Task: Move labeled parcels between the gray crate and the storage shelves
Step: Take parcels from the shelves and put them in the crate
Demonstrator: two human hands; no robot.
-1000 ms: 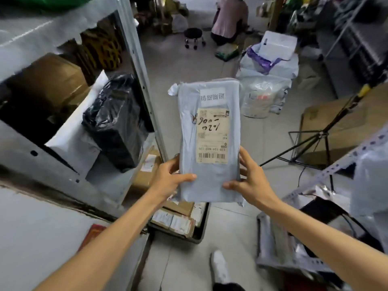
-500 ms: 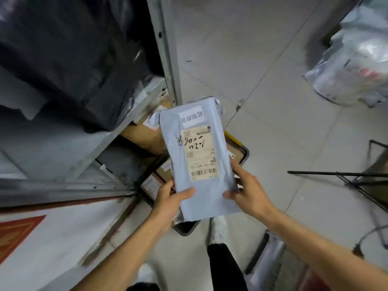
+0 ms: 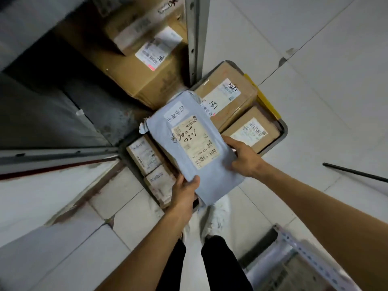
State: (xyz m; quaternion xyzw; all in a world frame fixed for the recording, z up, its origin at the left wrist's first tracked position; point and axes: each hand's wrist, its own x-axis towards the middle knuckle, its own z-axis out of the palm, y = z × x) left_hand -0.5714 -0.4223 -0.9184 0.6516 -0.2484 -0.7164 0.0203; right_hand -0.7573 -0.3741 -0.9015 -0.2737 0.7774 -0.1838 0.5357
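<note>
The left grip [image 3: 185, 185] and right grip [image 3: 243, 156] pinch opposite edges of a pale blue-grey labelled plastic mailer [image 3: 189, 143], held above the box-packed gray crate [image 3: 282, 128]; lowering it flat, label up, seems wisest.

You had soft, dim light: the pale floor [image 3: 315, 59] was the brightest area, while the shelf recess [image 3: 52, 85] sank into deep shadow. Wide-angle distortion bowed lines near the edges. Motion blur smeared the upper boxes [image 3: 134, 64]; the label [image 3: 195, 141] on the grey parcel [image 3: 212, 181] was sharper, its handwriting readable.
</note>
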